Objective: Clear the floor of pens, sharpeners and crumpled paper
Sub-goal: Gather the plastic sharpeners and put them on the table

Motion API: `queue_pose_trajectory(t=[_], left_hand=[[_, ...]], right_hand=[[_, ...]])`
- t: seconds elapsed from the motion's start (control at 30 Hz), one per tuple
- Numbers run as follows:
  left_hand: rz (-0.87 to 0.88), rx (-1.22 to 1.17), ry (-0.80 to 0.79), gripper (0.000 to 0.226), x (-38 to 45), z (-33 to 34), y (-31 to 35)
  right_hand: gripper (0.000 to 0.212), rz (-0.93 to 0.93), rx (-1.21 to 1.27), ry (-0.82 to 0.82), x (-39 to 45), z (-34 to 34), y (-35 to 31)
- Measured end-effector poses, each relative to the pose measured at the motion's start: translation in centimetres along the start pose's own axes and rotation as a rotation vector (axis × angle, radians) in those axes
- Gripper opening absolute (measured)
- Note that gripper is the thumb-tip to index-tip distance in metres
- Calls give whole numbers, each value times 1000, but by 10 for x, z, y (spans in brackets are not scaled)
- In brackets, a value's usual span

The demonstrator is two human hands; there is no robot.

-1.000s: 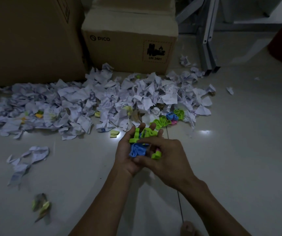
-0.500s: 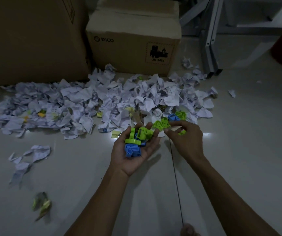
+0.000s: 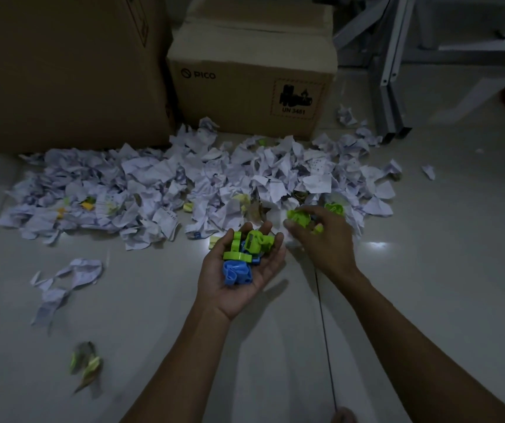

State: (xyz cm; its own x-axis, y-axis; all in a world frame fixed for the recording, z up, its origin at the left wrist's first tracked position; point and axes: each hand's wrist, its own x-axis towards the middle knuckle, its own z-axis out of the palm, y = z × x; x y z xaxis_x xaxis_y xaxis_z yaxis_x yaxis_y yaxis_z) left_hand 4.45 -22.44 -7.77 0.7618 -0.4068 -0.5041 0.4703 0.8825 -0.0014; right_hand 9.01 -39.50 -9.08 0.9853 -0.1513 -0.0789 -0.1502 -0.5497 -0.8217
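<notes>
The left hand point(image 3: 240, 270), palm up and cupped, holds the green and blue plastic sharpeners point(image 3: 245, 254). The right hand point(image 3: 321, 236) has moved from the left palm to the 1 o'clock edge of the crumpled white paper pile point(image 3: 166, 190) and now pinches another green sharpener point(image 3: 298, 217). Collection continues; paper remains on the floor point(image 3: 428, 270).

One head-worn camera looks forward and steeply down (wide-angle, close over the hands) at the floor point(image 3: 428, 270).
</notes>
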Motion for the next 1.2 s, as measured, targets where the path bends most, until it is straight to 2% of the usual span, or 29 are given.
queue_pose_trajectory(t=[0.07,0.13,0.2,0.27,0.37,0.5,0.6,0.67,0.77,0.83,0.9,1.0,1.2], left_hand=[[0,4,8,27,0,-1,0],[-2,0,12,27,1,-1,0],[-10,-5,14,28,2,-1,-2],[-22,-5,17,28,3,-1,-4],[-38,-1,15,30,5,-1,-6],[-37,18,19,36,7,-1,-6],[-31,7,24,32,5,0,-5],[-27,7,25,32,4,0,-4],[-19,14,32,35,2,0,-3],[-16,7,36,34,2,0,-2],[-11,11,38,32,1,0,-1],[-5,20,47,30,1,0,0],[-18,-6,49,30,0,-1,2]], right_hand=[[25,203,462,36,-3,-10,-1],[35,468,820,-48,-5,-22,2],[31,616,1082,-142,-7,-32,9],[22,622,1212,-207,-8,-38,17],[36,564,1266,-231,-9,-39,19],[36,591,1147,-155,-2,-39,16],[20,570,962,-150,0,-37,12],[21,494,729,-105,4,-34,11],[30,231,231,33,9,-27,9],[31,102,-152,38,9,-23,3],[44,77,-407,-14,8,-20,-6],[49,27,-572,-17,8,-12,-11],[43,42,-671,9,13,-3,-3]])
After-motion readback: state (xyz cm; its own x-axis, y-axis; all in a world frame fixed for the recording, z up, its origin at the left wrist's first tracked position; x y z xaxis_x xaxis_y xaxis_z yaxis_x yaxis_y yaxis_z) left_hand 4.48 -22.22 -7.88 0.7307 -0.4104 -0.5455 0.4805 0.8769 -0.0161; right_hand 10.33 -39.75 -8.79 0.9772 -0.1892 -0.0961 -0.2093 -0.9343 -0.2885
